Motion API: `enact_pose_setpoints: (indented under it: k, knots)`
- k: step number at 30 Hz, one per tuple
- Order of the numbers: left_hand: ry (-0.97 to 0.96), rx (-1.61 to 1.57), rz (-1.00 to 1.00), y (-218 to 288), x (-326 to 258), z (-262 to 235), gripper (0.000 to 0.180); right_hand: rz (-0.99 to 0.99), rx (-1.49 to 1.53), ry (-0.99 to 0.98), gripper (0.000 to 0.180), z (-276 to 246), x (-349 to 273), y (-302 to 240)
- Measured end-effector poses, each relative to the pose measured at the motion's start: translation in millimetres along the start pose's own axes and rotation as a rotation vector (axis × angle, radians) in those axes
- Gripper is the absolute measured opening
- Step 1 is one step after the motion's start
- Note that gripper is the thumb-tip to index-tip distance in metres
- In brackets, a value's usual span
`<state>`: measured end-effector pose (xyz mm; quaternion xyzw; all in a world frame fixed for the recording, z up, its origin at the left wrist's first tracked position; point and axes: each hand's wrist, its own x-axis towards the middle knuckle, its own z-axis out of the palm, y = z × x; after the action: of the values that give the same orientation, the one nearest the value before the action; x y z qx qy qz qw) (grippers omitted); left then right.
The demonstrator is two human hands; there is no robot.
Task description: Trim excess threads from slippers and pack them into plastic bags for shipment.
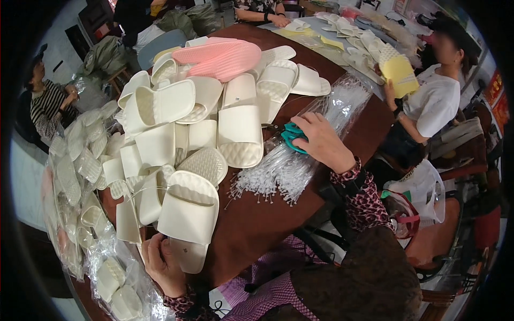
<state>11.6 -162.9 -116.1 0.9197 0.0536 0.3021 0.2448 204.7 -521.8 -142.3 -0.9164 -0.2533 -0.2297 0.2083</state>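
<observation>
My right hand [324, 140] is closed around the teal handles of a pair of scissors [292, 137], over a bundle of clear plastic tag fasteners [276, 176]. The blades point left, toward the slippers. At the near edge of the table, my left hand [163, 265] has its fingers curled at the heel of a cream slipper [190, 211]. A thin clear loop [155, 188] shows beside that slipper's strap. More cream slippers [240, 131] lie heaped beyond it, with a pink pair [219, 56] on top at the back.
Bagged slippers [80, 160] line the left side of the brown table [243, 227]. At the right, a person in white [436, 101] holds a yellow slipper [399, 75]. Another person [51, 101] sits at the left. A white plastic bag [423, 190] is on a chair at right.
</observation>
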Motion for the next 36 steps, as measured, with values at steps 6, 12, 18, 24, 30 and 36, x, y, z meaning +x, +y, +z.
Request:
enact_pose_setpoints:
  k: [6,12,18,24,30,36]
  knots:
    - [0.017,-0.108,-0.059,2,5,1,0.008,0.01,-0.034,-0.052,0.033,-3,8,-1]
    - [0.042,-0.252,-0.037,9,0,11,0.009,0.031,-0.193,-0.121,0.022,-45,-14,-17]
    - [0.103,-0.214,0.088,8,-16,16,0.004,0.209,0.155,-0.078,0.026,-73,-47,-20]
    - [0.075,-0.183,-0.019,21,-28,0,0.008,0.611,1.179,0.004,0.04,-52,-73,-41]
    - [0.017,-0.123,0.006,10,-22,-5,0.022,0.569,1.584,-0.183,0.056,-29,-65,-73]
    - [0.037,-0.069,0.04,30,2,-56,0.032,0.468,1.787,-0.266,0.081,-17,-46,-122]
